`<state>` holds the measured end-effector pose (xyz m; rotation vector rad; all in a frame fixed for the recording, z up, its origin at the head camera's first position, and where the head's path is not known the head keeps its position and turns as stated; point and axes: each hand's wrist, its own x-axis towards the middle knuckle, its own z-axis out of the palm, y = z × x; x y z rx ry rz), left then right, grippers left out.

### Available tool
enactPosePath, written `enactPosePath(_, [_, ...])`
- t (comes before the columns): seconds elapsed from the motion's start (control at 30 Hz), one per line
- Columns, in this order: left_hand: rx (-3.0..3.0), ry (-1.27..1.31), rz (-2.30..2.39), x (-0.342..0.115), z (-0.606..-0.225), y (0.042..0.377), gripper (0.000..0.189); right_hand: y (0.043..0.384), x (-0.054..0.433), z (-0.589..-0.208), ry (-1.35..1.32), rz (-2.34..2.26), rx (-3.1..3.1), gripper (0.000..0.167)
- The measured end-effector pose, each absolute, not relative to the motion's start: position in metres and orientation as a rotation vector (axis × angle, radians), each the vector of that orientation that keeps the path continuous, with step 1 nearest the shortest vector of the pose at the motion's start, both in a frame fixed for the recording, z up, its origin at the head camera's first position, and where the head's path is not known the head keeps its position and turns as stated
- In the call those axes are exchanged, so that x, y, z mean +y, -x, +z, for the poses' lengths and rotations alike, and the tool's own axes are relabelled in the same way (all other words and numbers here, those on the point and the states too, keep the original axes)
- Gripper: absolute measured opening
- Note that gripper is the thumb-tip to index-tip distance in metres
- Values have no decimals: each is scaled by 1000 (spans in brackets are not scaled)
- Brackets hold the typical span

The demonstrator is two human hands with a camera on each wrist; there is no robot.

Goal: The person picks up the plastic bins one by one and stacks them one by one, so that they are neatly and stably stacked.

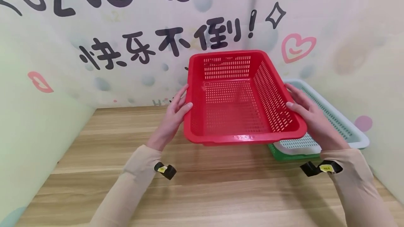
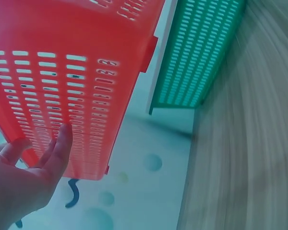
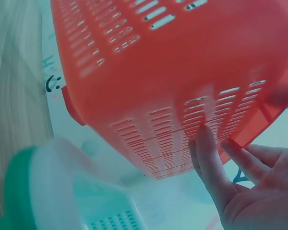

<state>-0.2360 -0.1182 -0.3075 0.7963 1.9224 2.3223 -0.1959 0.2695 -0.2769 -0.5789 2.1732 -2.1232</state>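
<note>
A red plastic basket with slotted walls is held up over the table between both hands, tilted so its bare inside shows in the head view. The left hand grips its left side, thumb at the rim. On the opposite side the right hand holds it the same way, its thumb over the rim. From the left wrist, fingers lie against the outer wall of slots. The right wrist view likewise has fingers touching the slotted outside. The basket's bottom hangs above the wood surface.
A pale blue basket sits stacked on a green basket at the table's right, partly hidden by the red one and the right hand. The wood-grain table meets a wall with dark lettering behind.
</note>
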Motion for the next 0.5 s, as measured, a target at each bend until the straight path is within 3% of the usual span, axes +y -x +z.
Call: enactPosePath(0.5, [1754, -895, 2447, -59, -318, 240, 69, 195, 318, -270, 569, -2259, 1969, 53])
